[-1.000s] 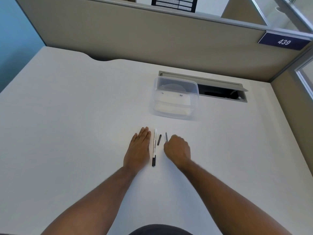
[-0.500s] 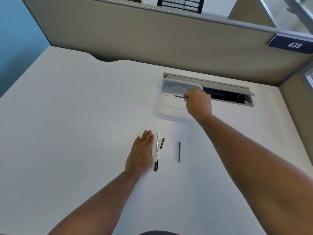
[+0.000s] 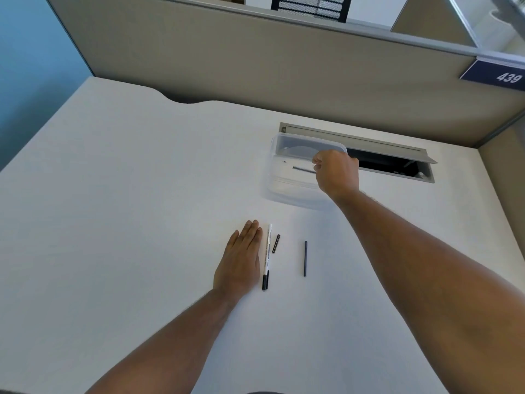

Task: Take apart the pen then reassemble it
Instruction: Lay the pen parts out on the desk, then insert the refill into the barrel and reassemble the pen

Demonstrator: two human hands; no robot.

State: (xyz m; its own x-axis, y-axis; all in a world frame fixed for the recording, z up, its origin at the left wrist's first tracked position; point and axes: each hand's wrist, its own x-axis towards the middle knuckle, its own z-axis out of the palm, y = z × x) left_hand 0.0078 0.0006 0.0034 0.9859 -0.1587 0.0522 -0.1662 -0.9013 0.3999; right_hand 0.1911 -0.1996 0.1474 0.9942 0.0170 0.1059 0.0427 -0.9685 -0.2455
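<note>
A white desk (image 3: pixel 119 211) is seen inside a grey-panelled office cubicle, with a blue wall at the left and a number plate reading 439 (image 3: pixel 500 76) at the upper right.

Nearest the viewer, the left hand (image 3: pixel 241 263) is laid flat on the desk, palm down, fingers straight and together, gripping nothing. Just beside its outer edge, and possibly touching it, a slim white pen barrel with a black end (image 3: pixel 266 257) is laid lengthwise, the black end toward the viewer. Close to the barrel's far half, a short black plastic piece (image 3: pixel 275 244), apparently a cap or end plug, is set slightly tilted. Further to the right, well apart from both, a thin dark grey rod (image 3: pixel 305 258), seemingly an ink refill, is laid straight on the bare desk.

Beyond these, a clear rectangular plastic container (image 3: pixel 287 177) is placed against a recessed grey cable tray with an open flap (image 3: pixel 369 143). The right hand (image 3: pixel 336 173) is reached over the container, closed, with a second thin dark rod (image 3: pixel 304 169) pinched between its fingertips and held level above or within the container; which of the two cannot be told.

The pen is judged to be in its taken-apart state: barrel, small black piece and rod are separated on the desk. Whether the rod at the container is being fetched or put away cannot be judged. Reassembly is left entirely: the inner part is to be slid back into the barrel and the black piece refitted.
</note>
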